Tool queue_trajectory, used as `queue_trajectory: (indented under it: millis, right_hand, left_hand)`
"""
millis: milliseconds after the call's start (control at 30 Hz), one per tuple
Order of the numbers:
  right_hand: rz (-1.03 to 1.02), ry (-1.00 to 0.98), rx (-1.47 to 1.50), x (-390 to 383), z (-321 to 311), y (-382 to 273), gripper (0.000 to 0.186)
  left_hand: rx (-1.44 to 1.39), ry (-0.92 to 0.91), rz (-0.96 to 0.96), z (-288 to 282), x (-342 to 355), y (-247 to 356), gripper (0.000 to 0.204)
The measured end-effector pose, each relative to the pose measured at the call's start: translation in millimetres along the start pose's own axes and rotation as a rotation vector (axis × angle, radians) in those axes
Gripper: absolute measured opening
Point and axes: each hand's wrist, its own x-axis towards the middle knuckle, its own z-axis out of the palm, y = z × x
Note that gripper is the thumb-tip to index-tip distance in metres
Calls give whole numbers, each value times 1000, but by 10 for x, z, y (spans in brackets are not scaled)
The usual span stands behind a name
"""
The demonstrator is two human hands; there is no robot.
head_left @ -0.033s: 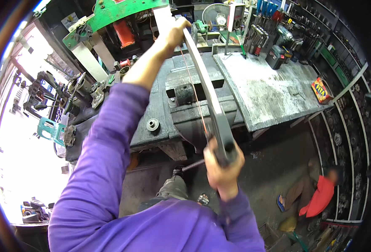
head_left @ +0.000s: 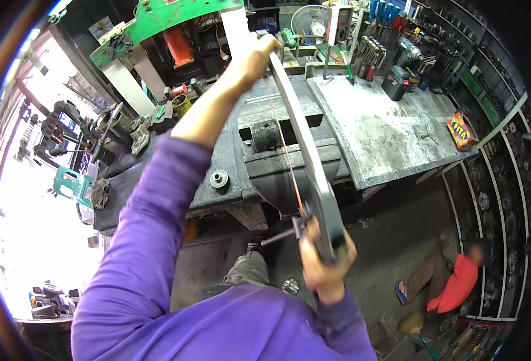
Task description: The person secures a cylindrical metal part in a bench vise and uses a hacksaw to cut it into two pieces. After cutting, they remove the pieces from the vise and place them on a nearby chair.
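Observation:
A hacksaw (head_left: 304, 135) with a silver frame, a black handle and a thin orange blade stretches lengthwise over the bench vise (head_left: 292, 156). My left hand (head_left: 254, 57) is closed on the far end of its frame. Near my body, my right hand (head_left: 327, 259) wraps round the handle. Between the vise jaws sits a dark cylindrical metal piece (head_left: 265, 135). The blade passes just right of this piece in the picture; whether it touches metal there I cannot tell. A round metal part with a hole (head_left: 219, 178) lies on the bench left of the vise.
At the right is a worn metal-topped table (head_left: 392, 129) bearing a red and yellow pack (head_left: 459, 130) and a dark case (head_left: 396, 82). A green press frame (head_left: 169, 23) rises behind the bench. A person in red (head_left: 458, 280) is low at the right. A teal stool (head_left: 73, 185) stands left.
The hacksaw has come slightly toward my body, both hands moving with it. The piece in the vise stays put.

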Motion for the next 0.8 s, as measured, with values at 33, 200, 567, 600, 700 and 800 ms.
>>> queue_trajectory:
  millis: [33, 200, 567, 600, 700, 800]
  right_hand:
    - [-88, -43, -85, -240, -192, -121, 15]
    - [-159, -120, -329, -150, -321, -411, 21]
    - [8, -10, -127, -103, -23, -12, 14]
    - [-66, -7, -114, -322, -138, -166, 14]
    - [-90, -76, -82, -480, -341, -446, 23]
    - [-219, -68, -137, 62, -44, -264, 20]
  left_hand:
    - [157, -24, 108, 15, -246, 173, 26]
    - [-331, -33, -265, 68, -445, 404, 29]
    - [189, 18, 100, 10, -10, 176, 17]
    - [343, -19, 240, -23, -254, 375, 16]
    - [-370, -77, -216, 9, -663, 685, 31]
    - [233, 38, 283, -97, -115, 279, 12]
